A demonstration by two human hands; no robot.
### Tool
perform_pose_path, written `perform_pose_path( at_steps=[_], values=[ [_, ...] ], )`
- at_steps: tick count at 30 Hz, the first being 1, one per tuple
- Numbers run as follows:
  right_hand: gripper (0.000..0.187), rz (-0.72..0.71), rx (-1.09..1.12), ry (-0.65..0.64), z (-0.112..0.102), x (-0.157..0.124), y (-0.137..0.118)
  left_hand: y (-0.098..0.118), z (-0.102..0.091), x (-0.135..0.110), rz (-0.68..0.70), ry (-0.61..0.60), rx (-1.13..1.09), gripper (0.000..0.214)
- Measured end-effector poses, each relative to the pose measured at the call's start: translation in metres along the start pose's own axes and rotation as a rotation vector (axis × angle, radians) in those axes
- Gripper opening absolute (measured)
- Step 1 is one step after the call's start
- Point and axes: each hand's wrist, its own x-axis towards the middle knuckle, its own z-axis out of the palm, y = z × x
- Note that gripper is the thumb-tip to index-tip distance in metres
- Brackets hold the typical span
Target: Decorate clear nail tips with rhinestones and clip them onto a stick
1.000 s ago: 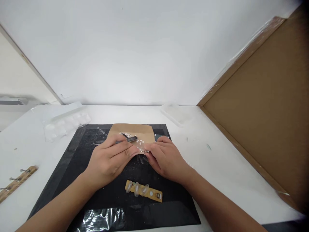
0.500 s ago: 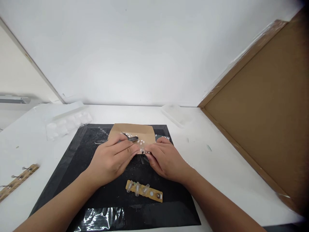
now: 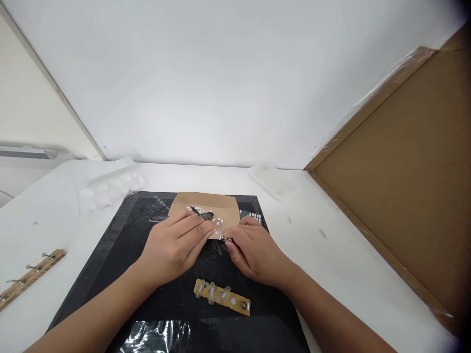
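My left hand (image 3: 174,245) is closed, its thumb and forefinger pinched at the near edge of a brown paper sheet (image 3: 224,203). What the fingertips hold is too small to make out. A dark, round-ended tool (image 3: 206,215) shows beside the left fingers; whether they grip it is unclear. Close by on the right, my right hand (image 3: 253,247) is closed around a small shiny metal tool (image 3: 225,239), mostly hidden by the fingers. Small white pieces (image 3: 219,220) lie scattered over the paper. Nearer me rests a wooden strip (image 3: 239,303) bearing clear, curved pieces (image 3: 211,293).
A black mat (image 3: 172,304) lies under the work. A dark green card with white squares (image 3: 253,215) sits behind my right hand. Clear plastic trays (image 3: 110,189) stand back left, another tray (image 3: 272,181) back right. A pegged wooden strip (image 3: 33,274) lies left; a cardboard panel (image 3: 397,162) stands right.
The view has shifted slightly, so everything sits a little lower and to the right. Both hands keep nearly the same grip at the paper's near edge.
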Motion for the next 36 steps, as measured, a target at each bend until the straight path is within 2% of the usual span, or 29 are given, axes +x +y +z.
perform_pose_path(
  at_steps=[7, 22, 29, 34, 36],
  values=[
    [0.013, 0.005, 0.014, 0.001, -0.001, 0.0, -0.001, 0.001, 0.001, -0.003, -0.054, 0.009, 0.031, 0.016],
    [0.01, 0.009, 0.039, 0.002, 0.0, 0.0, -0.001, 0.001, 0.003, -0.006, -0.132, 0.043, 0.049, 0.017],
    [0.008, -0.015, 0.043, 0.02, 0.001, -0.001, -0.003, -0.011, 0.0, -0.005, -0.261, 0.135, 0.045, 0.017],
    [0.008, -0.019, 0.053, 0.015, 0.0, 0.0, -0.005, -0.01, 0.0, -0.004, -0.373, 0.094, 0.019, 0.006],
    [0.008, -0.018, 0.058, 0.016, -0.001, 0.0, -0.005, -0.011, -0.001, -0.003, -0.442, 0.067, 0.042, 0.008]
  ],
)
